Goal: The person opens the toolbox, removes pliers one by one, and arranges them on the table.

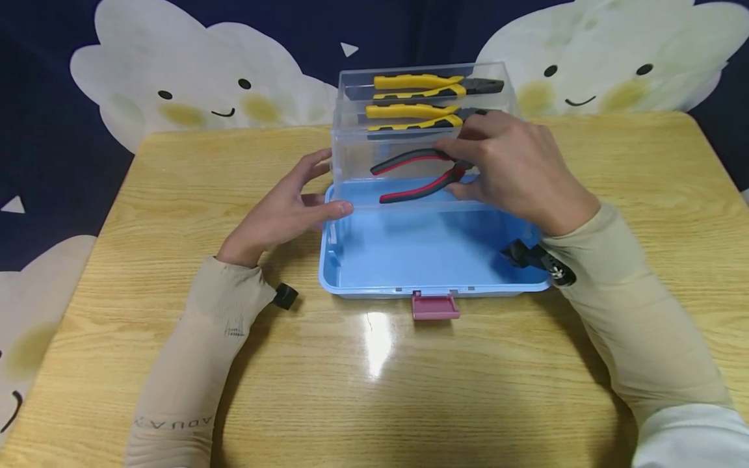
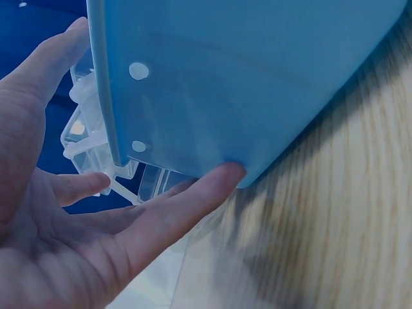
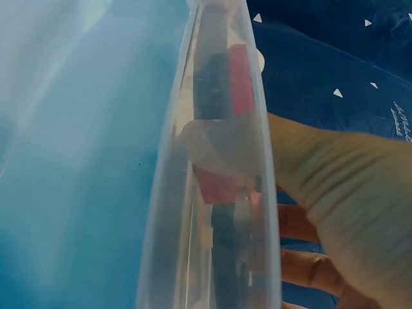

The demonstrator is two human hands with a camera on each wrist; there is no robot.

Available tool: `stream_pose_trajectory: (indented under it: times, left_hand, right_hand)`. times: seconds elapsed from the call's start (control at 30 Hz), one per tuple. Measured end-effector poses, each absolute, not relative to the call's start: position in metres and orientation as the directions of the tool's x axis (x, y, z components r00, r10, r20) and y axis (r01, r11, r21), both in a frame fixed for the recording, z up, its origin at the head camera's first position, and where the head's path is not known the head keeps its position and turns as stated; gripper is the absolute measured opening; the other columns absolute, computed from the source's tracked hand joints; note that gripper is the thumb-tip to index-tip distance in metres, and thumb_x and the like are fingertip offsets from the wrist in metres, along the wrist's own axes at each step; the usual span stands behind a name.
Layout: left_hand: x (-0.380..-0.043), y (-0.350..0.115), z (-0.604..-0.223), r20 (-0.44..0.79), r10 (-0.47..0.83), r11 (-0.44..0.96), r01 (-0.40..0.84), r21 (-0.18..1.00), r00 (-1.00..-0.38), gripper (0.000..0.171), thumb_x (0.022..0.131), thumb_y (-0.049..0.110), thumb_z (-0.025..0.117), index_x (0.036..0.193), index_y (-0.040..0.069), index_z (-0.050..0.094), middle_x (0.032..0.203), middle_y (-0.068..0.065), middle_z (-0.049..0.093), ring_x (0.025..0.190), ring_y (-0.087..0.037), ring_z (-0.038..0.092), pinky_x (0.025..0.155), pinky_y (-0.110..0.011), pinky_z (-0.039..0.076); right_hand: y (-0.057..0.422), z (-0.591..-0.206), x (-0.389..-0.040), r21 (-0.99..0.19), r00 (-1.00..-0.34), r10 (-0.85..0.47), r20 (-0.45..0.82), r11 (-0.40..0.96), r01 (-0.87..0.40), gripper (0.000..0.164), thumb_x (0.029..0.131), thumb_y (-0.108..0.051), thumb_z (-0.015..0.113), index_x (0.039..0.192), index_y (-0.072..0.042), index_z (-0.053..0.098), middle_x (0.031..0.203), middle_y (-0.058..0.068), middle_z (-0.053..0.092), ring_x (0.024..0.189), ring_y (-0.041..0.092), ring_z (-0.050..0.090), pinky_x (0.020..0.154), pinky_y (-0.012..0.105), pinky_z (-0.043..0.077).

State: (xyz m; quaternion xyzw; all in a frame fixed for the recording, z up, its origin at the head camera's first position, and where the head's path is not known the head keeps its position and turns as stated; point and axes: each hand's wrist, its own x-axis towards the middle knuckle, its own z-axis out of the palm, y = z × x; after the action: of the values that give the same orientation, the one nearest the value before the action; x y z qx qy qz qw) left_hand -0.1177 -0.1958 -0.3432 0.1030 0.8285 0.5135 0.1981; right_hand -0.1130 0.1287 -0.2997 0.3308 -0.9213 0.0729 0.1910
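A pair of pliers with black-and-red handles (image 1: 411,158) is at the lowest clear tray (image 1: 355,156) of an opened blue toolbox (image 1: 421,253). My right hand (image 1: 521,169) grips the pliers near their head, which the fingers partly hide. Through the clear tray wall in the right wrist view, the thumb (image 3: 219,148) lies against the pliers. At the toolbox's left end is my left hand (image 1: 281,205), thumb over the rim. Its fingers are extended, one fingertip (image 2: 228,174) touching the blue outer wall. Yellow-handled pliers (image 1: 418,82) lie in the top tray, another yellow-handled pair (image 1: 409,112) below.
A maroon latch (image 1: 435,308) hangs open at the toolbox's front edge. The toolbox stands on a wood-grain table (image 1: 374,403). Behind the table hangs a dark blue cloth (image 1: 409,32) with white cloud shapes.
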Motion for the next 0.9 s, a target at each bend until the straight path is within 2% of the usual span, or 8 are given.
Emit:
stream_pose_trajectory:
  times: [0.2, 0.37, 0.6, 0.77, 0.9]
  left_hand:
    - [-0.1177, -0.1965, -0.3423, -0.217, 0.38, 0.444, -0.028, 0.895, -0.899, 0.093, 0.09, 0.037, 0.08, 0.162, 0.038, 0.023, 0.173, -0.003, 0.023, 0.141, -0.036, 0.055, 0.094, -0.051, 0.063]
    - [-0.1176, -0.1963, -0.3426, -0.215, 0.385, 0.436, -0.028, 0.9, -0.897, 0.091, 0.09, 0.037, 0.081, 0.162, 0.038, 0.024, 0.173, -0.003, 0.024, 0.139, -0.035, 0.057, 0.095, -0.05, 0.062]
    - [-0.1157, -0.199, -0.3424, -0.218, 0.399, 0.411, -0.038, 0.911, -0.891, 0.089, 0.091, 0.036, 0.08, 0.161, 0.038, 0.026, 0.172, 0.0, 0.026, 0.136, -0.03, 0.061, 0.088, -0.044, 0.064]
    - [-0.1163, -0.1992, -0.3417, -0.221, 0.404, 0.411, -0.04, 0.911, -0.887, 0.088, 0.091, 0.036, 0.08, 0.16, 0.04, 0.026, 0.171, -0.001, 0.026, 0.138, -0.029, 0.06, 0.092, -0.044, 0.063]
    - [-0.1174, -0.1992, -0.3412, -0.219, 0.398, 0.428, -0.031, 0.903, -0.891, 0.089, 0.09, 0.039, 0.081, 0.16, 0.041, 0.027, 0.171, -0.001, 0.026, 0.139, -0.031, 0.059, 0.098, -0.046, 0.061]
  right_hand:
    - [0.1281, -0.299, -0.1138, 0.0, -0.69, -0.579, 0.435, 0.766, -0.643, 0.051, 0.071, -0.02, 0.096, 0.117, -0.009, 0.079, 0.094, 0.013, 0.072, 0.078, 0.029, 0.061, 0.058, 0.045, 0.051]
    - [0.1285, -0.298, -0.1129, 0.0, -0.688, -0.572, 0.447, 0.769, -0.639, 0.053, 0.072, -0.019, 0.095, 0.121, -0.009, 0.078, 0.097, 0.014, 0.072, 0.081, 0.03, 0.061, 0.061, 0.045, 0.052]
    - [0.1283, -0.2956, -0.1104, -0.018, -0.694, -0.562, 0.45, 0.772, -0.636, 0.057, 0.072, -0.019, 0.095, 0.125, -0.011, 0.076, 0.101, 0.014, 0.073, 0.088, 0.031, 0.062, 0.065, 0.045, 0.053]
    - [0.1313, -0.2942, -0.1092, -0.033, -0.672, -0.555, 0.491, 0.759, -0.651, 0.055, 0.072, -0.018, 0.095, 0.124, -0.009, 0.076, 0.101, 0.016, 0.073, 0.094, 0.034, 0.064, 0.068, 0.047, 0.055]
    - [0.1324, -0.2919, -0.1104, -0.037, -0.65, -0.553, 0.522, 0.746, -0.664, 0.052, 0.073, -0.016, 0.094, 0.121, -0.006, 0.077, 0.1, 0.018, 0.072, 0.093, 0.035, 0.065, 0.07, 0.049, 0.056]
